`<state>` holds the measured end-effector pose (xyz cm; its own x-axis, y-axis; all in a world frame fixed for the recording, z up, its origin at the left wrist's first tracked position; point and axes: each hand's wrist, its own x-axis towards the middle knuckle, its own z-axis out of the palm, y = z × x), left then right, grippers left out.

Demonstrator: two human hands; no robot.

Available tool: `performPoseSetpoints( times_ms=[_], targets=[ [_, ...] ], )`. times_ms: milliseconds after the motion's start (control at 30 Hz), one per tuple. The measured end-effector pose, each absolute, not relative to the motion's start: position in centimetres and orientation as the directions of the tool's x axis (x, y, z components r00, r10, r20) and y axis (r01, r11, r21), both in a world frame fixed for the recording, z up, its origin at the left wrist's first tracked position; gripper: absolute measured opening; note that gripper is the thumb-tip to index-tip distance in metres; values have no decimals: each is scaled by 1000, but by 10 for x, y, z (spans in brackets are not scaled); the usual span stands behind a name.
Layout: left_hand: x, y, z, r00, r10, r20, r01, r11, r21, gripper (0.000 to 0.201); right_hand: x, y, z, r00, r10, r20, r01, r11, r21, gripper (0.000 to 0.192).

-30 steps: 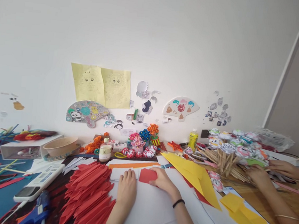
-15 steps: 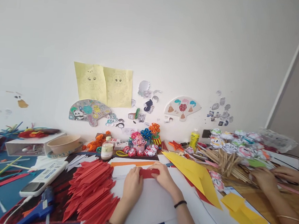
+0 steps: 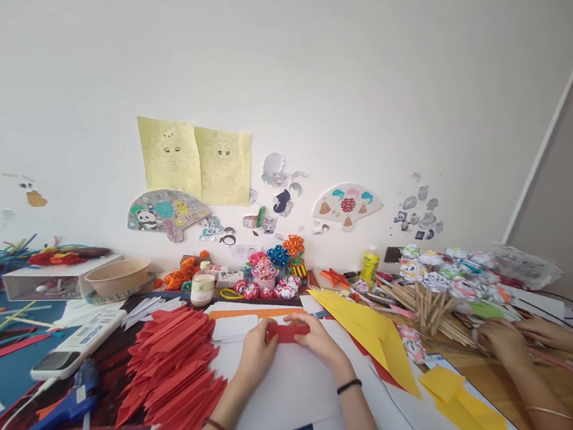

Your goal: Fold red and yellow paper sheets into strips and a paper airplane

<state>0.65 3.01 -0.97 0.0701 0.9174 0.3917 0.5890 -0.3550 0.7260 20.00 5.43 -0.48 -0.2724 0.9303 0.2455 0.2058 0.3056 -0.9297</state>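
Note:
A small red paper piece (image 3: 287,334) is held level between my two hands, above white sheets (image 3: 295,393). My left hand (image 3: 257,348) pinches its left end, with a dark red cord on the wrist. At the right end, my right hand (image 3: 318,338) grips it with bent fingers; a black band circles that wrist. To the left of my left hand lies a large pile of folded red paper pieces (image 3: 173,366). Yellow paper (image 3: 369,333) lies to the right of my right hand.
At the left are a blue glue gun (image 3: 72,400), a white power strip (image 3: 79,344) and a beige bowl (image 3: 116,279). A small bottle (image 3: 203,284) stands behind the pile. On the right, another person's hands (image 3: 503,341) work near wooden sticks (image 3: 433,311) and wrapped balls.
The red paper stays between both hands. My right hand's fingers have lifted and arched a little over its right end. The whole view has shifted slightly.

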Motion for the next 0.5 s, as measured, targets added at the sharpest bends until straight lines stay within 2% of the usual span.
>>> performPoseSetpoints(
  times_ms=[133, 233, 333, 500],
  targets=[
    [6, 26, -6, 117, 883, 454, 626, -420, 657, 41, 203, 57, -7, -260, 935, 242, 271, 311, -911, 53],
    [7, 20, -3, 210, 837, 506, 719, -482, 500, 43, 205, 59, -8, -250, 937, 243, 313, 316, -896, 50],
    [8, 17, -1, 248, 818, 520, 802, -474, 364, 39, 205, 59, -9, -258, 931, 258, 308, 333, -891, 48],
    [8, 17, -3, 268, 815, 514, 836, -462, 297, 39, 204, 63, -16, -231, 942, 245, 320, 311, -895, 43]
  ],
)
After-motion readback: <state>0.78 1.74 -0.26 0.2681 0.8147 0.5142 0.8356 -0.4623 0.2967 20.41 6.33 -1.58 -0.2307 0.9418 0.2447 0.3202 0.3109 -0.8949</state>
